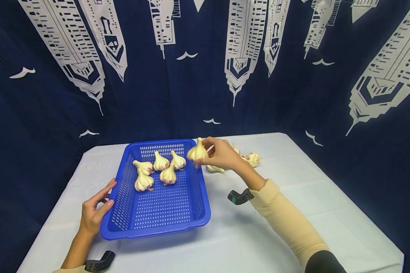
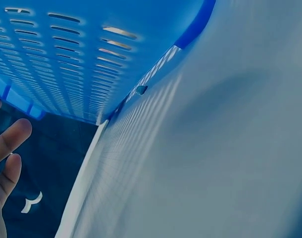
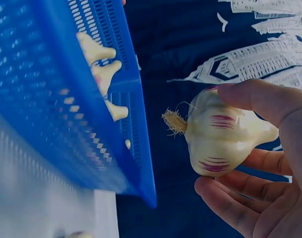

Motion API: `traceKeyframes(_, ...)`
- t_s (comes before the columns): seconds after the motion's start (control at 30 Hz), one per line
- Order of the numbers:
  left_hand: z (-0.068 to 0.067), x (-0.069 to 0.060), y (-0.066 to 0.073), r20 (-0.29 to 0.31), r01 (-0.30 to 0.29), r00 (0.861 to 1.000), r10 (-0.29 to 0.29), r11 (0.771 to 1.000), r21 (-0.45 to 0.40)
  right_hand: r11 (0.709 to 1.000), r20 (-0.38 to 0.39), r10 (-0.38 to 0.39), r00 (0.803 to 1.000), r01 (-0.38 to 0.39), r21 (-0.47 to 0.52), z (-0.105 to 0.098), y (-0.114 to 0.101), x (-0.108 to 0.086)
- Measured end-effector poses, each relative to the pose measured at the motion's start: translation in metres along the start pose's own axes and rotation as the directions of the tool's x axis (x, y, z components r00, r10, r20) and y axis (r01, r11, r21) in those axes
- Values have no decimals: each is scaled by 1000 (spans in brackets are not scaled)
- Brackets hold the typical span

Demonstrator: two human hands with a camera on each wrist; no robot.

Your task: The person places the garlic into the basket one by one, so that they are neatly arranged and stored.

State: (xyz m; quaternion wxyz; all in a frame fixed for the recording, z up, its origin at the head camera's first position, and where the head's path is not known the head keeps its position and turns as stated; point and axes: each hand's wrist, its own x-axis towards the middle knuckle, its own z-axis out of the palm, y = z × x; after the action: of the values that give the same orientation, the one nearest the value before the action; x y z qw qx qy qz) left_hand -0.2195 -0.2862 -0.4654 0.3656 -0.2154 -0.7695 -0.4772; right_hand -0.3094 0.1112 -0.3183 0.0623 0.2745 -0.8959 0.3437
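Note:
A garlic bulb (image 1: 197,152) is pinched between the thumb and fingers of my right hand (image 1: 222,153), over the right rim of the blue basket (image 1: 157,230). The right wrist view shows this bulb (image 3: 223,134) with its roots toward the basket (image 3: 126,168) and the right hand (image 3: 270,158) around its neck end. Several bulbs (image 1: 168,175) lie inside the basket, toward its far half. My left hand (image 1: 93,212) is at the basket's left rim, fingers extended and slightly spread; in the left wrist view this hand (image 2: 7,153) shows only partly, beside the basket (image 2: 67,49).
More garlic bulbs (image 1: 253,159) lie on the white table (image 1: 259,235) to the right of the basket, partly behind my right hand and forearm. A dark blue cloth (image 1: 191,94) with white building prints hangs behind the table.

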Motion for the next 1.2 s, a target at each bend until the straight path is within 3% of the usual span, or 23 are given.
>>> traceKeyframes(0.27,-1,1,0,3,-7,1000,7,1000,0,998,72,-60,996,57,35,16,-12,15)
traceKeyframes(0.43,-1,1,0,6,-11,1000,11,1000,-8,997,144,-71,987,73,-4,27,-16,25)
traceKeyframes(0.7,2,1,0,11,-2,1000,2,1000,-16,989,251,-18,968,54,-139,44,-17,40)
traceKeyframes(1.2,0,1,-1,9,-8,1000,8,1000,-9,971,364,62,929,28,-236,59,-15,59)
